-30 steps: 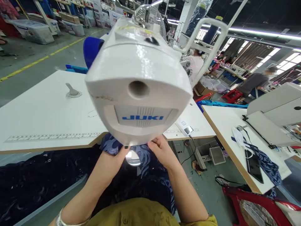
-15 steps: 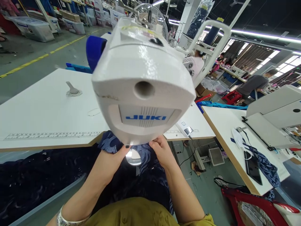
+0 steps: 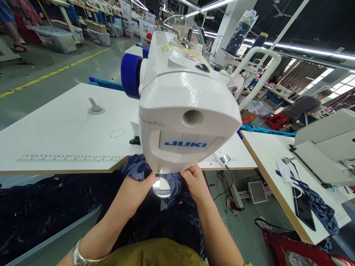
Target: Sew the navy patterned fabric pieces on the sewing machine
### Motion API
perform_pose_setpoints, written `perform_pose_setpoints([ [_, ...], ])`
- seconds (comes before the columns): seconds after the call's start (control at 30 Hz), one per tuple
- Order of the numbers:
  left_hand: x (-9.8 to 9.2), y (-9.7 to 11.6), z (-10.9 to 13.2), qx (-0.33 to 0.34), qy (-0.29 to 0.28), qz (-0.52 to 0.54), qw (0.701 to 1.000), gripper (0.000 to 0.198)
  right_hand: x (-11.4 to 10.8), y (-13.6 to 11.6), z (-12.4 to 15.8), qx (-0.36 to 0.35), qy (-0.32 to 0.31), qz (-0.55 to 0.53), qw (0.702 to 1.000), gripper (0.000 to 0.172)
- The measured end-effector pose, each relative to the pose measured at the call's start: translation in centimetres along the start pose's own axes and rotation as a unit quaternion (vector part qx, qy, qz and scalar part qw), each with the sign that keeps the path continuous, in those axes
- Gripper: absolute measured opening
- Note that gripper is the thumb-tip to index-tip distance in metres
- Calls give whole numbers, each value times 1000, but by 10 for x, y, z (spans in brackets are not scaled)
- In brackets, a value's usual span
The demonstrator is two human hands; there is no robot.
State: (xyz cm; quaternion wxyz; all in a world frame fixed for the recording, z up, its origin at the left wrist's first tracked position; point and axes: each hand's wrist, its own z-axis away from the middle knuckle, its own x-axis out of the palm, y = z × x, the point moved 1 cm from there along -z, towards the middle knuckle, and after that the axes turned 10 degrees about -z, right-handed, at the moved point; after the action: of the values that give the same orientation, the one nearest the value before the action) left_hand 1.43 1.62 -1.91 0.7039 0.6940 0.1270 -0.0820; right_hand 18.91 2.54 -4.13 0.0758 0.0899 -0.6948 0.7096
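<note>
A white JUKI sewing machine (image 3: 191, 99) fills the middle of the view. Below its head lies dark blue patterned fabric (image 3: 175, 184), which hangs down over my lap. My left hand (image 3: 141, 188) grips the fabric at the left, its fingertips hidden behind the machine head. On the right side, my right hand (image 3: 195, 181) pinches the fabric between thumb and fingers close under the head. A round shiny disc (image 3: 161, 187) shows between the two hands. The needle area is hidden by the machine head.
The white table (image 3: 69, 125) carries a printed ruler (image 3: 72, 158) and a grey piece with coiled cord (image 3: 95, 107). Dark fabric (image 3: 50, 214) fills a bin at lower left. On the right table lie a phone (image 3: 303, 208) and patterned cloth (image 3: 321, 207). A person (image 3: 307, 103) sits farther back.
The view has shifted, so the machine appears farther right and more of the table beside its left shows. Both hands stay on the fabric under the head.
</note>
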Motion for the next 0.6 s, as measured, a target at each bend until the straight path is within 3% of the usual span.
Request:
perform_pose_setpoints([
  [0.33,2,-9,-3,-4,-11,-16,1000,18,-4,3,0,-1,-1,-15,1000,10],
  [0.6,0,-2,-2,-12,-22,-14,1000,25,-7,7,-1,2,18,-4,1000,8],
])
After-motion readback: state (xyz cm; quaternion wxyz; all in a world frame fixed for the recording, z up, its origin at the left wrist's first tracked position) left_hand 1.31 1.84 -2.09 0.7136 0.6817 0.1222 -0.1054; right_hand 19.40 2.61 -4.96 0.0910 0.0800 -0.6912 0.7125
